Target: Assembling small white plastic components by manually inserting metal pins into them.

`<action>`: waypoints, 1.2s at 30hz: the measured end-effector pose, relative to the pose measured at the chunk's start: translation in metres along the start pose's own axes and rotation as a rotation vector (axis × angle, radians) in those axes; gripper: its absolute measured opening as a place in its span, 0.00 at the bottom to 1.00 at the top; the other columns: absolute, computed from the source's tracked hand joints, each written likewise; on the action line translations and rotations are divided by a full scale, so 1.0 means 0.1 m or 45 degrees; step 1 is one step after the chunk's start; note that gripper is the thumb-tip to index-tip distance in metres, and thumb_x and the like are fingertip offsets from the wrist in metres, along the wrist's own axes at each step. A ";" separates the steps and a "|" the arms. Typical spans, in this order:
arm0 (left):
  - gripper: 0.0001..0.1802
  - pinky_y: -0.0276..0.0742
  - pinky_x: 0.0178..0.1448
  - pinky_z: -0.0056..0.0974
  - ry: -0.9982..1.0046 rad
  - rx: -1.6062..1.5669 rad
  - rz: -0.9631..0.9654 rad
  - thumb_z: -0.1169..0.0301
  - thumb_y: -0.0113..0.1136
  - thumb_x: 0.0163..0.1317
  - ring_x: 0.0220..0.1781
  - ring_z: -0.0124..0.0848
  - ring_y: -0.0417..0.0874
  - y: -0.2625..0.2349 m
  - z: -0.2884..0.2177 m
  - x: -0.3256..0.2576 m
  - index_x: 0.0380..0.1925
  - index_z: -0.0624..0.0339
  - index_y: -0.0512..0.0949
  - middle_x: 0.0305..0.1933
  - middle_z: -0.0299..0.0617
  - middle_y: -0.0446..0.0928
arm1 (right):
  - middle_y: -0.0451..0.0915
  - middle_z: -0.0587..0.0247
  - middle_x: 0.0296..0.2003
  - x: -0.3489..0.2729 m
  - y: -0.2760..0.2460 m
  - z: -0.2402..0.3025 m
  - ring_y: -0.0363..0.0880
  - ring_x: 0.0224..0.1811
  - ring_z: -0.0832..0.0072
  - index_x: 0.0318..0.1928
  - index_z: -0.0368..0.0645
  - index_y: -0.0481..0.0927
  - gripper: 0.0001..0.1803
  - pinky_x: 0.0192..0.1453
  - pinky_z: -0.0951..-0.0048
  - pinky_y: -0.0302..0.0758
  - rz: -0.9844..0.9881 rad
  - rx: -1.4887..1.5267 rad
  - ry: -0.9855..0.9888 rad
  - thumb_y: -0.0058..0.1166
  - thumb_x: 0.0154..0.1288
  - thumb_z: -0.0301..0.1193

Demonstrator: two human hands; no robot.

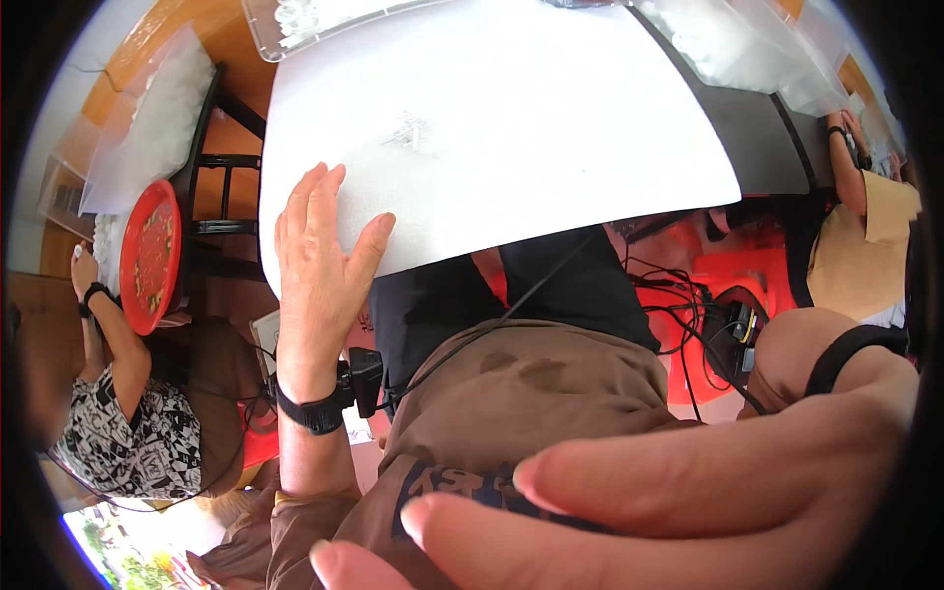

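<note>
My left hand (317,241) is over the left front edge of the white table sheet (560,108), fingers stretched out and thumb apart. It holds nothing. I cannot tell whether its palm rests on the sheet. Beyond its fingertips lies a small loose pile of thin clear or whitish pieces (413,132), too small to name. Close to the camera at the lower right, my right hand (669,501) looms large in front of my brown shirt. Its fingers are extended and apart, with nothing seen in them. Each wrist has a black strap.
A clear tray (267,37) with white pieces stands at the far left corner. Filled plastic bags (162,118) (747,49) lie on either side. A red round tray (135,261) is beside a co-worker at left; another person sits at right. Black cables (678,315) hang near red stools.
</note>
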State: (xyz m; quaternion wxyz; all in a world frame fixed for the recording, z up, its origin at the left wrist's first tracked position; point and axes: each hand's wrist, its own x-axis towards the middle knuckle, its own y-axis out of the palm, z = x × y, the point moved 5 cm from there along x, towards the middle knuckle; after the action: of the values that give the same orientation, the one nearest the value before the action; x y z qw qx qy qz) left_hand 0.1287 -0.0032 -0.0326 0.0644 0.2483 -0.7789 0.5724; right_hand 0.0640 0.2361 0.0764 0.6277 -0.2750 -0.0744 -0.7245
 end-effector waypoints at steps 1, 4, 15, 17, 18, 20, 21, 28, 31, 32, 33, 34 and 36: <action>0.29 0.54 0.66 0.47 -0.001 -0.016 -0.021 0.61 0.57 0.55 0.63 0.47 0.62 0.06 0.08 -0.05 0.55 0.65 0.68 0.60 0.56 0.65 | 0.78 0.55 0.39 0.15 0.15 -0.01 0.78 0.41 0.64 0.42 0.37 0.77 0.10 0.42 0.69 0.77 0.020 -0.017 -0.005 0.47 0.60 0.26; 0.32 0.46 0.69 0.48 0.087 0.129 -0.048 0.52 0.51 0.59 0.67 0.48 0.58 0.07 0.14 -0.07 0.55 0.68 0.67 0.61 0.56 0.63 | 0.78 0.55 0.39 -1.06 0.29 0.74 0.78 0.41 0.64 0.42 0.38 0.77 0.10 0.42 0.68 0.77 0.064 -0.050 -0.045 0.46 0.60 0.26; 0.35 0.45 0.69 0.51 0.139 0.172 -0.090 0.46 0.45 0.61 0.67 0.48 0.58 0.14 0.14 -0.09 0.55 0.67 0.67 0.62 0.56 0.63 | 0.78 0.56 0.39 -0.32 0.89 0.63 0.78 0.41 0.64 0.42 0.38 0.76 0.11 0.42 0.68 0.77 0.212 -0.075 -0.172 0.45 0.61 0.26; 0.35 0.45 0.69 0.51 0.139 0.182 -0.096 0.46 0.45 0.61 0.67 0.48 0.58 0.15 0.16 -0.09 0.55 0.66 0.67 0.62 0.55 0.63 | 0.78 0.56 0.39 -0.25 0.78 0.60 0.78 0.41 0.64 0.42 0.39 0.76 0.11 0.42 0.68 0.77 0.233 -0.074 -0.181 0.44 0.61 0.26; 0.34 0.45 0.69 0.51 0.142 0.198 -0.095 0.47 0.46 0.61 0.67 0.48 0.58 0.16 0.16 -0.09 0.55 0.66 0.67 0.62 0.55 0.63 | 0.78 0.56 0.39 -0.19 0.88 0.56 0.78 0.41 0.64 0.42 0.39 0.76 0.11 0.42 0.68 0.76 0.240 -0.073 -0.184 0.44 0.61 0.27; 0.34 0.45 0.69 0.51 0.140 0.200 -0.101 0.48 0.47 0.61 0.67 0.48 0.58 0.17 0.13 -0.09 0.55 0.66 0.67 0.62 0.55 0.63 | 0.78 0.57 0.39 -0.13 0.85 0.51 0.78 0.41 0.64 0.42 0.39 0.76 0.11 0.42 0.68 0.76 0.247 -0.070 -0.194 0.44 0.61 0.27; 0.33 0.45 0.69 0.51 0.138 0.205 -0.106 0.48 0.47 0.60 0.67 0.47 0.58 0.17 0.12 -0.10 0.55 0.66 0.67 0.62 0.54 0.64 | 0.78 0.57 0.39 -0.11 0.82 0.50 0.77 0.41 0.64 0.42 0.39 0.76 0.11 0.42 0.68 0.76 0.248 -0.068 -0.198 0.44 0.61 0.27; 0.31 0.45 0.70 0.49 0.081 0.260 -0.063 0.51 0.49 0.60 0.67 0.45 0.58 0.12 0.14 -0.10 0.55 0.65 0.68 0.62 0.51 0.64 | 0.78 0.57 0.39 -0.30 0.68 0.56 0.77 0.41 0.64 0.42 0.40 0.76 0.11 0.42 0.68 0.76 0.249 -0.032 -0.231 0.43 0.62 0.27; 0.30 0.43 0.71 0.46 0.101 0.309 -0.016 0.54 0.46 0.61 0.69 0.42 0.56 0.14 0.07 -0.04 0.57 0.63 0.66 0.64 0.48 0.62 | 0.78 0.58 0.39 -0.13 0.48 0.48 0.77 0.41 0.64 0.42 0.40 0.76 0.11 0.43 0.68 0.76 0.223 -0.049 -0.236 0.43 0.62 0.27; 0.29 0.43 0.71 0.46 0.088 0.296 -0.008 0.54 0.46 0.62 0.69 0.42 0.56 0.14 0.08 -0.05 0.57 0.63 0.66 0.64 0.48 0.62 | 0.78 0.58 0.39 -0.08 0.49 0.46 0.77 0.41 0.64 0.42 0.40 0.76 0.11 0.43 0.68 0.76 0.229 -0.031 -0.242 0.42 0.62 0.27; 0.29 0.43 0.71 0.46 0.078 0.299 0.000 0.54 0.46 0.62 0.69 0.42 0.56 0.13 0.10 -0.05 0.57 0.63 0.66 0.64 0.48 0.62 | 0.78 0.58 0.39 0.05 0.51 0.34 0.77 0.41 0.64 0.42 0.40 0.76 0.11 0.43 0.68 0.76 0.236 -0.014 -0.249 0.42 0.62 0.27; 0.29 0.43 0.71 0.46 0.069 0.300 0.010 0.54 0.46 0.62 0.69 0.42 0.56 0.13 0.09 -0.05 0.57 0.63 0.66 0.64 0.48 0.62 | 0.78 0.58 0.39 0.05 0.52 0.42 0.77 0.41 0.64 0.42 0.40 0.76 0.11 0.43 0.68 0.76 0.238 -0.008 -0.255 0.42 0.62 0.27; 0.29 0.43 0.71 0.46 0.062 0.301 0.020 0.54 0.46 0.62 0.69 0.42 0.56 0.12 0.08 -0.05 0.57 0.63 0.66 0.64 0.48 0.62 | 0.78 0.58 0.39 0.19 0.48 0.24 0.77 0.41 0.64 0.42 0.40 0.76 0.11 0.43 0.68 0.76 0.243 0.001 -0.269 0.42 0.62 0.27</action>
State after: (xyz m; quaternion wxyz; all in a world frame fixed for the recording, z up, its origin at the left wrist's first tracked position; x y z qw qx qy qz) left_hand 0.1295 -0.0069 -0.0474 0.0489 0.2340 -0.7060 0.6666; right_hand 0.1162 0.2212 0.0944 0.6826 -0.3554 -0.1137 -0.6284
